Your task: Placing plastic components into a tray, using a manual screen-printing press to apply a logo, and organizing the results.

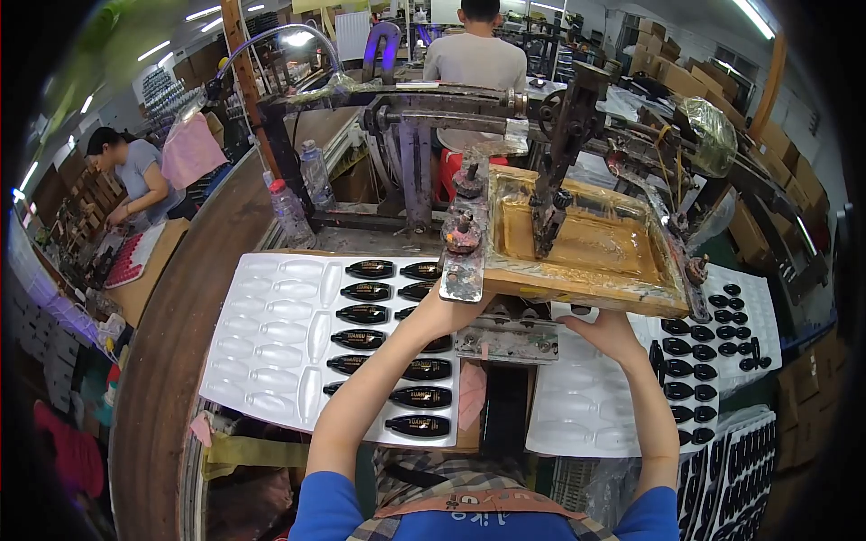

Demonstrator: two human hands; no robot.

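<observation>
My left hand (460, 308) reaches beneath the wooden screen frame (577, 287) at centre, its fingers hidden. My right hand (603, 326) is under the frame's right side, thumb stretched out toward a metal fixture (505, 341); its other fingertips are hidden. The frame holds a mustard-coloured screen (604, 239) and hangs on a printing press (419, 122). A white tray (253, 334) on the left holds rows of glossy black oval pieces (418, 397) with gold print beside bare moulded slots. Another white tray (577, 406) on the right holds smaller black pieces (702, 370) along its right half.
Plastic bottles (290, 209) stand behind the left tray. A curved brown belt or bench edge (171, 329) runs along the left. A co-worker (144, 176) works at a side table; another person (474, 59) faces away behind the press. Stacked cartons (785, 167) line the right.
</observation>
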